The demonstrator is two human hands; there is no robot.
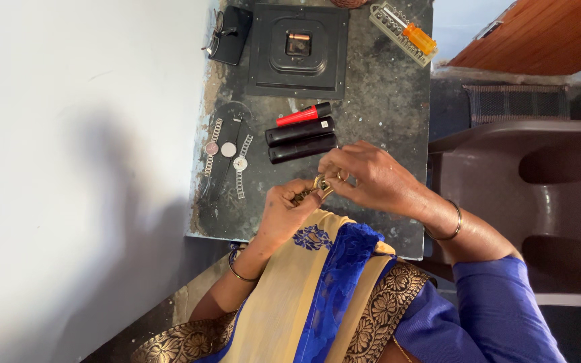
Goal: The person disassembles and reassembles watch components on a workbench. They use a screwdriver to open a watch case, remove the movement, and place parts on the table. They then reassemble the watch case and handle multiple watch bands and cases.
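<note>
A red tube (303, 114), two black cases (301, 138), blue-and-cream floral cloth (324, 282).

The small gold piece (320, 184) is mostly hidden by both hands' fingers (334, 165).

Head view; steeply downward; close overhead

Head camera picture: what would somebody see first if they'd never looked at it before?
First, the two hands meeting in the middle: the left hand and right hand pinch a small gold-coloured watch piece between them. Just beyond on the dark table lies a bright red and black tube beside two black cases, with wristwatches laid at their left.
</note>
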